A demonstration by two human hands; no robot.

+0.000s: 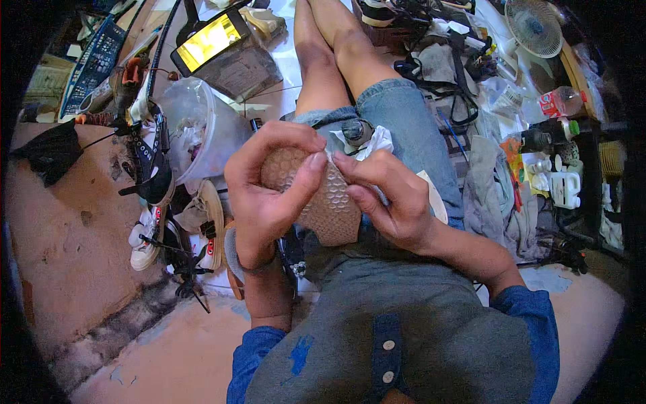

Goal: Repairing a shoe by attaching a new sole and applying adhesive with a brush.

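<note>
In front of my lap I hold a tan piece with a honeycomb-bumped surface (330, 212); it looks like a shoe sole, though its exact kind is unclear. My left hand (269, 188) is closed around its left side, thumb and forefinger meeting at the upper edge. At that same edge, my right hand (397, 202) pinches with its fingers beside the left fingertips. A small pale bit shows between the fingertips, too small to name. Just beyond the hands, a dark rounded object (356, 131) rests on my shorts with a crumpled white wrapping (380, 141).
Left of me stand a clear plastic tub (205, 128) and several shoes (202, 215). Ahead lies a lit phone (208, 42). On the right are a grey cloth (498, 195), a white jug (565, 188), bottles and a fan (533, 27). A dark shelf frame (592, 182) borders the right.
</note>
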